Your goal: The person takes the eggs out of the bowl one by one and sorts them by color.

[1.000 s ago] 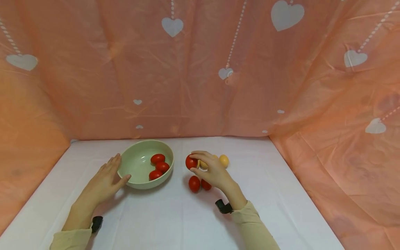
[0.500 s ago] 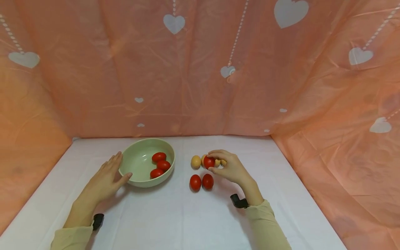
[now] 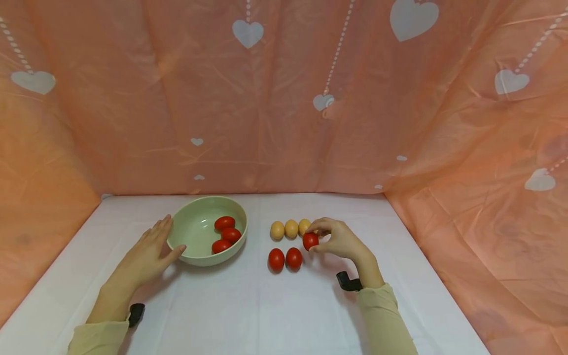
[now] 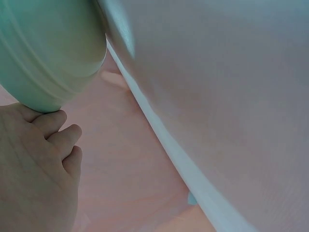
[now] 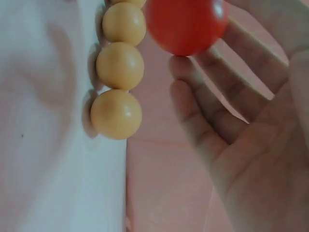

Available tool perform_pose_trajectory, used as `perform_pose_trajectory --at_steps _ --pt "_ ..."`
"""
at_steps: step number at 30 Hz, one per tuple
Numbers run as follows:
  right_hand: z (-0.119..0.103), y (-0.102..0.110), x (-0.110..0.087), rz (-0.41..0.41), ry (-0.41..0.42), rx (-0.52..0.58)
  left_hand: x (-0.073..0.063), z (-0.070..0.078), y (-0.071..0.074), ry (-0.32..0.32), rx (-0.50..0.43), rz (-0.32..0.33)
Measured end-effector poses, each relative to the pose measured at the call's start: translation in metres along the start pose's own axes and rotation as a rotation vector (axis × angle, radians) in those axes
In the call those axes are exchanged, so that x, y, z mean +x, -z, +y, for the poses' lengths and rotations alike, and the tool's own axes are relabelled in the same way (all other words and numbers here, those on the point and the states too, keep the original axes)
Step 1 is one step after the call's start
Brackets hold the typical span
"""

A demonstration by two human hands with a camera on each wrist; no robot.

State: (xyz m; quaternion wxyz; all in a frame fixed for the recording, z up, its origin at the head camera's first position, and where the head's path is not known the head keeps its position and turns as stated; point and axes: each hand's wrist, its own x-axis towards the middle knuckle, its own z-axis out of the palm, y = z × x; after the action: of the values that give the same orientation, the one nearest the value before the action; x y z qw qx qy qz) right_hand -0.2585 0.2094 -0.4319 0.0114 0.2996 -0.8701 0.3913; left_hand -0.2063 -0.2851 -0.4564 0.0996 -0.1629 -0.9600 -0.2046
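Note:
In the head view my right hand (image 3: 339,240) pinches a red egg (image 3: 310,241) between thumb and fingers, held above the table. The right wrist view shows this red egg (image 5: 187,24) at the fingertips. A row of several yellow eggs (image 3: 291,229) lies just behind it, its right end partly hidden by the hand. Two more red eggs (image 3: 285,259) rest side by side in front of that row. On the left, my left hand (image 3: 144,256) touches the side of a pale green bowl (image 3: 195,231) with fingers fairly straight and thumb spread near the rim. Three red eggs (image 3: 228,234) lie inside the bowl.
A white cloth (image 3: 222,310) covers the table. Orange-pink curtains (image 3: 284,148) with printed hearts enclose its back and sides. Each wrist carries a small black camera mount (image 3: 349,281).
My right hand has carried the red egg rightward from beside the bowl, past the yellow row, and slightly toward me. The left hand stays at the bowl.

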Motion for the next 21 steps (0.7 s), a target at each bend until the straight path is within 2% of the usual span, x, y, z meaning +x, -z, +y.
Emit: perform_pose_trajectory --at_steps 10,15,21 --pt "0.011 -0.006 0.002 -0.174 -0.187 -0.003 0.000 -0.002 -0.001 -0.001 0.004 0.007" --pt "0.012 -0.010 0.002 -0.224 -0.218 -0.013 -0.001 -0.001 -0.001 -0.004 0.001 0.010" --pt "0.012 -0.012 0.001 -0.238 -0.226 -0.016 -0.001 -0.001 -0.001 -0.013 -0.001 0.020"
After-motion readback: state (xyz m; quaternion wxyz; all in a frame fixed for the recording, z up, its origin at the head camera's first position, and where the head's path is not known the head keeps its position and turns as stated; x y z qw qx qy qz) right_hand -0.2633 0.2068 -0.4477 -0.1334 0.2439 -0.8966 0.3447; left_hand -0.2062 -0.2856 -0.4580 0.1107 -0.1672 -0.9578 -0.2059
